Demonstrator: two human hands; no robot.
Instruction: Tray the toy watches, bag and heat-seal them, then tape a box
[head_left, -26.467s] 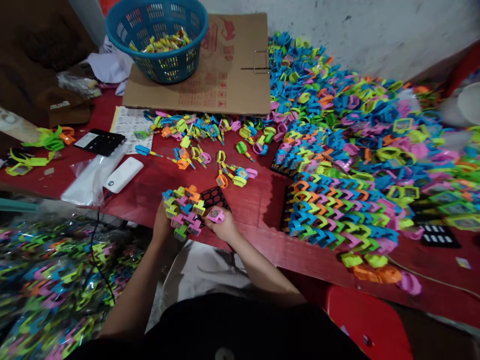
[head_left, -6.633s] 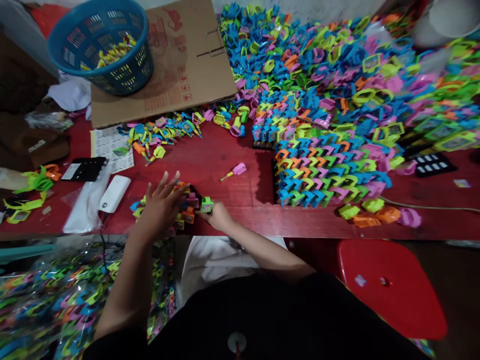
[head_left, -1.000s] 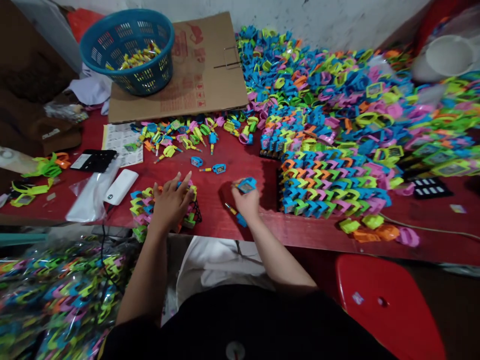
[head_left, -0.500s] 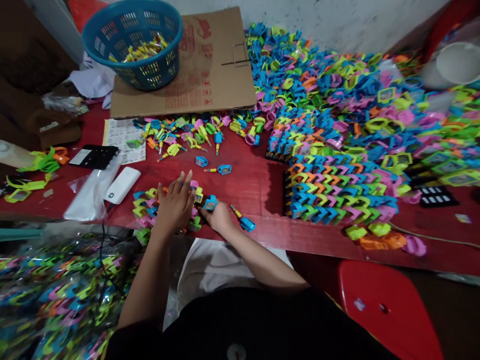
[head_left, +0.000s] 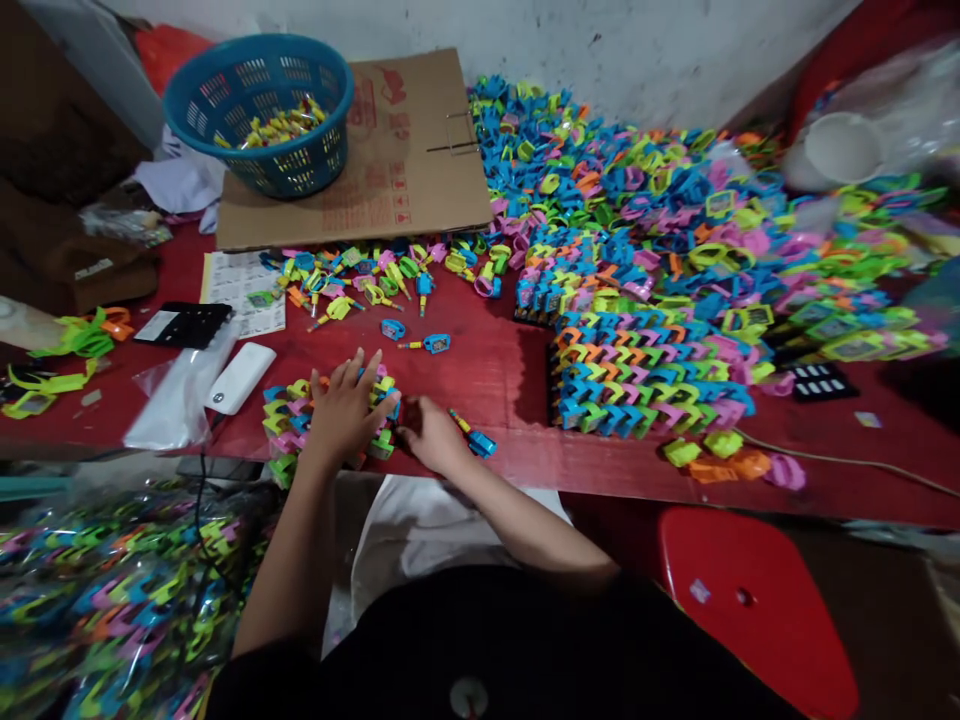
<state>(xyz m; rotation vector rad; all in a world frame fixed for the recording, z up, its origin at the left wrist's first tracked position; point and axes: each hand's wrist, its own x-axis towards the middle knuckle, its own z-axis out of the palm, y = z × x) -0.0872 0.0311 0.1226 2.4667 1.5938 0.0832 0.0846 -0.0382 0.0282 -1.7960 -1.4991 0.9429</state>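
Note:
Fingers spread, my left hand (head_left: 345,405) lies over a block of colourful plastic toy watches (head_left: 283,412) set close together near the table's front edge. A bit of blue shows by its thumb. My right hand (head_left: 433,436) is curled against the right side of that block; its fingertips, and anything in them, are hidden. Just right of this hand lies a blue toy watch (head_left: 481,443) with a yellow candy-like stick (head_left: 459,420). Farther back are another blue toy watch with a stick (head_left: 437,344) and a small blue one (head_left: 391,329).
A larger block of toy watches (head_left: 637,375) stands to the right, before a big loose pile (head_left: 600,180). A blue basket (head_left: 315,165) rests on cardboard (head_left: 420,130). At left are a white power bank (head_left: 241,378) and plastic bags (head_left: 169,400). A red stool (head_left: 757,610) stands front right.
The blue toy watch at my right fingertips no longer shows there; blue now appears at the block's edge by my left thumb. The view has shifted slightly.

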